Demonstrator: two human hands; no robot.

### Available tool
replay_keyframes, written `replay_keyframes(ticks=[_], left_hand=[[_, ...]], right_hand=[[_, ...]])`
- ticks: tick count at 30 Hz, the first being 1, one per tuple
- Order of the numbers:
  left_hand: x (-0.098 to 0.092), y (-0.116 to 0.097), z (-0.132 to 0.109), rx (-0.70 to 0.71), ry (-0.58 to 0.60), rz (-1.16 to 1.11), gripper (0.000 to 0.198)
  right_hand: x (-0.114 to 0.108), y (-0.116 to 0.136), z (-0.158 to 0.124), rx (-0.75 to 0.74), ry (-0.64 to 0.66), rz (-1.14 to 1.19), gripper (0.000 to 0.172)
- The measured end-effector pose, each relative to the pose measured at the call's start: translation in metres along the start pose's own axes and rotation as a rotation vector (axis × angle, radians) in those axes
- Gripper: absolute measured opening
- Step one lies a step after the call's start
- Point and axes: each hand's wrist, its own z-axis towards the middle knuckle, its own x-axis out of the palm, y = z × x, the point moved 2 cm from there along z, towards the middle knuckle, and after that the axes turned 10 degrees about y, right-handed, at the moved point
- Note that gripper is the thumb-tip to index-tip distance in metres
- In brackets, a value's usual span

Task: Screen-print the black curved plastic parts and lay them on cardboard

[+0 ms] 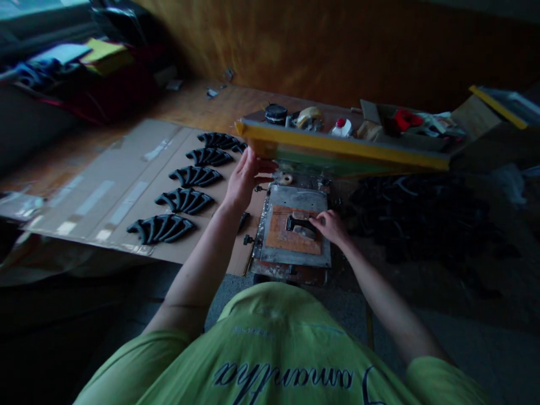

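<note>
The black curved piece lies on an orange-brown pad, and this pad sits on a grey metal plate. The right hand is at the end of the piece, with fingers closed on it as far as can be seen, so it seems to be grasping it. The left hand is not clenched: its fingers spread against the lower edge of a yellow frame, which stands tilted up above the plate.

If the left hand lets the frame go, the frame could fall on the right hand or hit the piece. A knock to the plate could also move the pad out of its place. To the left of the plate, five black curved pieces lie in a row on a brown cardboard sheet, and a careless arm could push them out of line.

The underside of the frame and the part that holds it up are hidden, and the right hand covers some of the piece. A dark heap on the right is too dim to make out.
</note>
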Motion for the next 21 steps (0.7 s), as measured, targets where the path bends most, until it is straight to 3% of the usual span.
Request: replay_keyframes(ticks=[2, 4, 6, 8, 10, 12, 14, 15, 19, 21], left_hand=[[0.005, 0.003, 0.006, 0.012, -0.042, -0.012, 0.054], [0.012, 0.019, -0.007, -0.026, -0.096, -0.038, 0.056], [0.026, 0.048, -0.039, -0.211, -0.064, -0.075, 0.06], [0.046, 0.081, -0.08, -0.562, 0.118, -0.12, 0.064], [0.062, 0.104, -0.114, -0.707, 0.176, -0.205, 0.063], [0.064, 0.118, -0.131, -0.713, 0.111, -0.286, 0.06], [0.045, 0.125, -0.131, -0.679, 0.006, -0.275, 0.056], [0.027, 0.129, -0.128, -0.671, -0.048, -0.219, 0.054], [-0.078, 0.142, -0.124, -0.717, -0.298, 0.228, 0.051], [-0.123, 0.151, -0.13, -0.803, -0.338, 0.488, 0.056]], right_hand=[[0.024, 0.016, -0.007, -0.061, 0.076, -0.163, 0.022], [0.035, 0.029, -0.009, -0.023, 0.148, -0.244, 0.015], [0.036, 0.041, -0.012, 0.071, 0.18, -0.219, 0.014], [0.035, 0.058, -0.018, 0.107, 0.143, -0.155, 0.016], [0.037, 0.08, -0.026, 0.008, 0.1, -0.088, 0.018], [0.039, 0.096, -0.033, -0.183, 0.13, -0.009, 0.019], [0.034, 0.088, -0.033, -0.237, 0.171, 0.086, 0.02], [0.028, 0.073, -0.03, -0.171, 0.169, 0.123, 0.022], [-0.001, -0.038, -0.019, 0.436, 0.087, 0.115, 0.028], [-0.004, -0.091, -0.022, 0.686, 0.131, 0.113, 0.03]])
